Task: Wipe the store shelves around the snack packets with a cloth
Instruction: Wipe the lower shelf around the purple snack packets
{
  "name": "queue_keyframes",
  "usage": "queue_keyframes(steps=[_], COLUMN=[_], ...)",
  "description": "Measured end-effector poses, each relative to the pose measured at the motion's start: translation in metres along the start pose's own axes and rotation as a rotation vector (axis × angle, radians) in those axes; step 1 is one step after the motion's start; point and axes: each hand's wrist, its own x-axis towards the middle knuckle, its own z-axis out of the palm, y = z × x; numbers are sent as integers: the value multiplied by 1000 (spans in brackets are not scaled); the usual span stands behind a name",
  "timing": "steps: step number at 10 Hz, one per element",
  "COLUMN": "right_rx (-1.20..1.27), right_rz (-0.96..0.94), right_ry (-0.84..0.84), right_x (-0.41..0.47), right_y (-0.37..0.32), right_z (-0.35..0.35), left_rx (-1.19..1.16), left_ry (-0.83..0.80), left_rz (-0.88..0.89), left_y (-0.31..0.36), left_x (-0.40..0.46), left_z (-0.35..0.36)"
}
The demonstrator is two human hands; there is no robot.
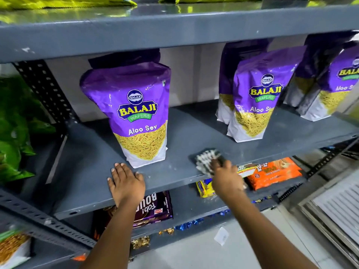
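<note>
Nearest the camera, the left hand (pixel 125 182) lies flat and open on the front lip of the grey shelf (pixel 184 129), palm down, grasping nothing, its fingertips just short of the base of the near purple Aloo Sev packet (pixel 138 121) at its 12 o'clock. At the left hand's 3 o'clock, the right hand (pixel 226 176) is closed around a checked black-and-white cloth (pixel 206 160), which is pressed to the shelf's front edge in the open lane between the near packet and the pair of purple packets (pixel 252 98) standing toward 1 o'clock. The cloth is blurred, so it looks to be mid-stroke. To wipe this stretch well, I would keep the cloth flat under the palm and draw it from the back wall forward, so the pale specks seen near the front lip come off the edge rather than gather behind the bags. The left hand is well placed to steady or tilt the near packet, which looks light and top-heavy. Farther back, the lane toward the wall and the strip by the third packet (pixel 338 82) at 2 o'clock appear still to be done.
</note>
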Motion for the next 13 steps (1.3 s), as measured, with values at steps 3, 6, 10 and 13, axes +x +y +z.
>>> queue_keyframes(steps=[3,6,10,13], right_rx=[139,100,-2,76], right_rz=[-113,338,135,-97], right_ry=[-35,14,8,50], right_x=[2,20,39,47], right_y=[-55,49,65,103], right_z=[-18,-32,-34,-33], left_rx=[25,-209,-311,-371], left_ry=[1,150,148,75], left_rz=[4,35,406,280], left_y=[0,10,128,231], left_x=[0,-24,-59,-57], left_z=[2,10,27,46])
